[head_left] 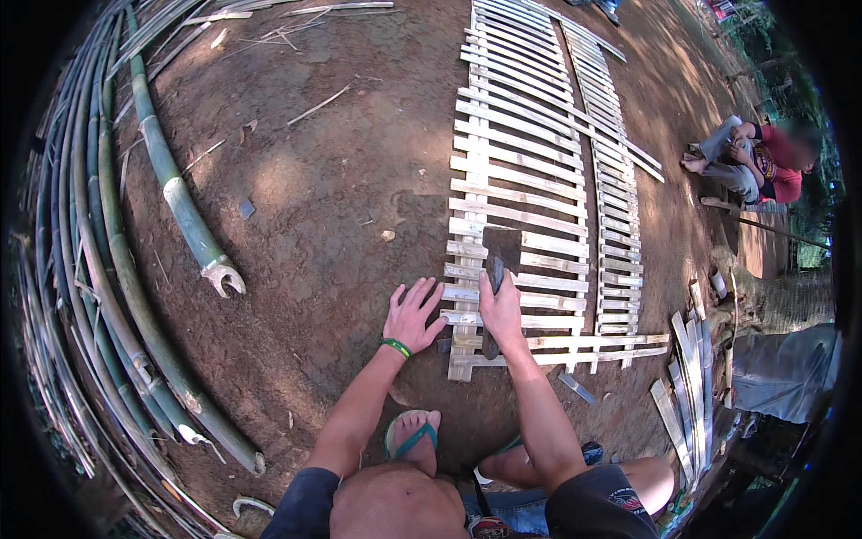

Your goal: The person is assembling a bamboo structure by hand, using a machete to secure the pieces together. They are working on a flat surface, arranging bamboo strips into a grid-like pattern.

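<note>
Bamboo made up nearly everything in view: a pale lattice panel of split bamboo slats (521, 180) lay flat on the brown dirt ground (341, 180), its long axis running straight away from the squatting person, with short cross slats laid left to right over two long rails. The right hand (500, 310) was clenched around the handle of a dark broad-bladed chopping knife (499, 256), whose blade pointed away from the body and rested over the slats near the panel's near end, roughly in line with the panel's length. The left hand (413, 316), wearing a green wristband (395, 347), held nothing; it lay released with fingers spread flat, palm down, its fingertips touching the left ends of the nearest cross slats at the panel's left edge. The two hands sat just beside one another, the right one directly over the panel and so the nearer to the work, the left at its margin. Long green bamboo poles (171, 180) curved along the person's left, well apart from both hands, and a bundle of loose pale slats (687, 386) lay to the right. A foot in a green sandal (411, 438) was planted just behind the left hand. Another person in a red shirt (763, 162) sat far off at the upper right.
</note>
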`<state>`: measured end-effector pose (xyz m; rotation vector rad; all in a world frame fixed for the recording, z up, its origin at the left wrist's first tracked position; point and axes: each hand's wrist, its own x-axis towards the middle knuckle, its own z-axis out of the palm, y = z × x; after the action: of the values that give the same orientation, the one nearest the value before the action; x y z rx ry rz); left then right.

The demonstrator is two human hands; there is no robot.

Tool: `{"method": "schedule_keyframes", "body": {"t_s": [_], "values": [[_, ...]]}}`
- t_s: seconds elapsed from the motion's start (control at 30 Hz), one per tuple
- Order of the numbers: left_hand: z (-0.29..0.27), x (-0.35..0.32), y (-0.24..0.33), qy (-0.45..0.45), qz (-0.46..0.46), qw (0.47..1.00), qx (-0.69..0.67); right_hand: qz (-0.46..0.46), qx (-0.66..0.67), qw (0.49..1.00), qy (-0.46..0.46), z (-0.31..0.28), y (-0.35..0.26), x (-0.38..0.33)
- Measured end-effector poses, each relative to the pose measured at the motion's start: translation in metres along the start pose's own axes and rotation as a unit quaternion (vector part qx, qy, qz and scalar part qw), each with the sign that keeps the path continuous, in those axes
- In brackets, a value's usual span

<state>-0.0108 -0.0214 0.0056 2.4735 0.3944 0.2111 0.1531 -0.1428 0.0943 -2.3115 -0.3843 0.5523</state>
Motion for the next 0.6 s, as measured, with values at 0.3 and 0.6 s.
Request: {"method": "schedule_keyframes", "body": {"t_s": [0.3, 0.6], "values": [[0.000, 0.003, 0.009, -0.011, -0.006, 1.000, -0.020, 0.149, -0.017, 0.983, -0.108, -0.004, 0.040, 0.006], [-0.002, 0.006, 0.008, -0.018, -0.003, 1.000, 0.006, 0.165, 0.376, 0.911, -0.030, -0.020, 0.015, 0.020]]}}
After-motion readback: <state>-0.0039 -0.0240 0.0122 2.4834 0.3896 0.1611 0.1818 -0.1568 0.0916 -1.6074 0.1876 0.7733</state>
